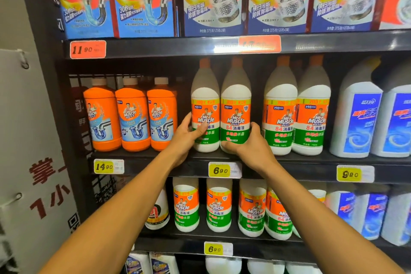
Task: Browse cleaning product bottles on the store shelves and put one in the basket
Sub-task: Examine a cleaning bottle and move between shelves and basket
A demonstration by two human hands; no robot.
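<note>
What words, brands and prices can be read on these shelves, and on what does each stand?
"强效管道通": top-shelf box
"洗衣机槽清洁剂": blue box
"Mr Muscle", "84 消毒液": white bottle, gripped by right hand; left hand grips its neighbour
"Mr Muscle": orange bottle
"11.90": red tag
"14.90": yellow tag
"6.90": tag
"9.80": tag
Small print: blurred.

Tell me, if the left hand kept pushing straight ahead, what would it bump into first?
The left hand already grips a white Mr Muscle bottle. Pushed on, that bottle would probably meet whatever stands behind it; the picture does not show that depth.
</note>
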